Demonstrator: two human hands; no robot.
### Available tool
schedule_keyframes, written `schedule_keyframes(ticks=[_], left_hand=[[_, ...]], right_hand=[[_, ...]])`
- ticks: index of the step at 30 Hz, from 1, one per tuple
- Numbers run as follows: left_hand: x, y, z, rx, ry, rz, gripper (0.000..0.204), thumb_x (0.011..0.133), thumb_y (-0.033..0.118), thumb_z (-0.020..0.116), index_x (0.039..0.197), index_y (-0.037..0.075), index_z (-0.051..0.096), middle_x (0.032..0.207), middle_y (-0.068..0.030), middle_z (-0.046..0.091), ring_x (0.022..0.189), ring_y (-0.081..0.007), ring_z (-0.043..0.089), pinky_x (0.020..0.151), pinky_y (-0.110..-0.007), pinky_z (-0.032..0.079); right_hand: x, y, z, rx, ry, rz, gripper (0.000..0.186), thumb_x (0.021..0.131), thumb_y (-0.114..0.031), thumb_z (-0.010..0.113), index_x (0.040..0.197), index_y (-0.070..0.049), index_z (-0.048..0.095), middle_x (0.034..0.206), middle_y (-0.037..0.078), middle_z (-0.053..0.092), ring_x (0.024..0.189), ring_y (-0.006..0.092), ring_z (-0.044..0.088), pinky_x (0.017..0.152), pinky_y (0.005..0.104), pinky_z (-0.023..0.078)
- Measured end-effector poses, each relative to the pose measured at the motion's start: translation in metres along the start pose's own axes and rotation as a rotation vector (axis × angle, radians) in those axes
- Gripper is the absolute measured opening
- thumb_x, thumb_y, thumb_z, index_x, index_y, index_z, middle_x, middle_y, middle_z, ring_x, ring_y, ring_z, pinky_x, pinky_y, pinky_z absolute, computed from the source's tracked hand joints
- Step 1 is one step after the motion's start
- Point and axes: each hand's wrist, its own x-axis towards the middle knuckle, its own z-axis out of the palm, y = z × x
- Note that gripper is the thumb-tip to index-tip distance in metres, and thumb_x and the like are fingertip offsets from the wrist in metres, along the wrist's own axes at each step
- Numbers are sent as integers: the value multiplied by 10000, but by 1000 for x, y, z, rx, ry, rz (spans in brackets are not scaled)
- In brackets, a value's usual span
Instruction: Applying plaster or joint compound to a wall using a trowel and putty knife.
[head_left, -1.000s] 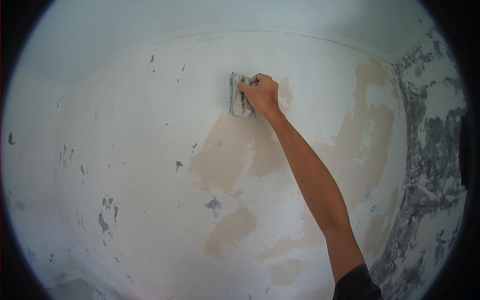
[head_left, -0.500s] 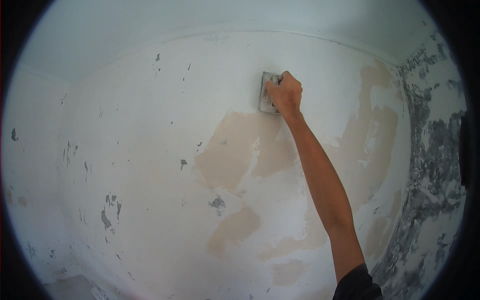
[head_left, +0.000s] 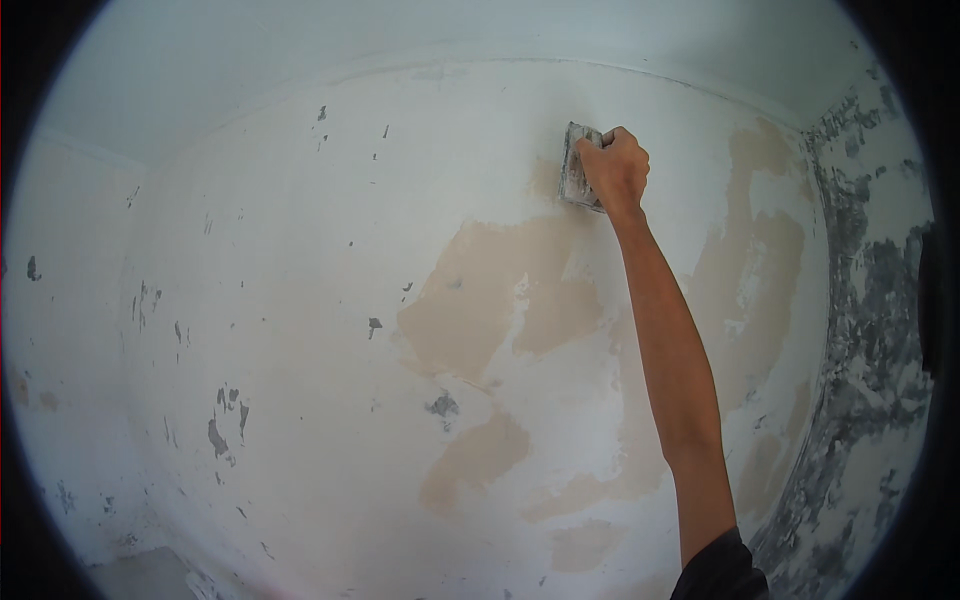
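My right hand [head_left: 618,168] is closed around the handle of a grey, plaster-smeared plastering trowel [head_left: 577,180]. The trowel's flat plate lies upright against the upper part of the white wall [head_left: 300,280], though its contact edge is partly hidden by the hand. My bare forearm reaches up from the lower right, with a dark sleeve at its base. Just left of the plate is a small beige patch [head_left: 545,178] of filler. A larger beige patch [head_left: 465,290] spreads below it. My left hand is out of the picture.
More beige patches [head_left: 765,290] mark the wall at right. Dark chips and gouges [head_left: 217,436] dot its left half. A side wall with mottled grey and white plaster [head_left: 870,310] meets it at the right corner. The pale ceiling [head_left: 400,30] runs along the top.
My right hand has moved the trowel to the right and slightly up along the wall. The small beige patch now shows where the plate was. The view has shifted slightly.
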Motion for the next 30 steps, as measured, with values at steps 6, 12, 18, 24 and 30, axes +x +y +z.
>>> schedule_keyframes(ticks=[6,12,18,24,30], left_hand=[[-5,-3,12,3,-39,2,139,928,52,569,1048,112,532,929,-53,594,690,-177,561,663,-324,453],[-10,-9,12,17,-71,-15,155,920,46,573,1052,117,533,934,-50,596,690,-176,563,660,-324,456],[-1,-9,-2,3,4,-22,156,923,43,572,1057,112,533,935,-53,600,691,-181,566,649,-320,457],[-3,-6,4,2,-1,3,154,926,44,573,1060,108,532,932,-57,599,686,-180,566,641,-319,458],[-17,-9,16,4,-29,17,143,934,44,570,1060,100,532,937,-63,596,685,-180,566,642,-320,458]], right_hand=[[-42,-9,43,154,-118,-66,335,733,-279,739,871,17,664,856,196,697,826,315,690,757,391,542],[-37,-26,39,478,-127,6,331,719,-262,748,827,36,652,796,177,679,802,287,675,773,368,526],[2,4,-12,185,32,63,311,706,-261,725,797,22,631,807,183,683,764,317,678,725,414,544],[-32,9,26,2,15,-39,299,740,-269,713,845,-3,622,852,194,690,812,331,681,767,416,540],[-51,-23,61,342,-234,-89,298,745,-241,733,841,23,635,833,190,680,807,326,669,756,399,528]])
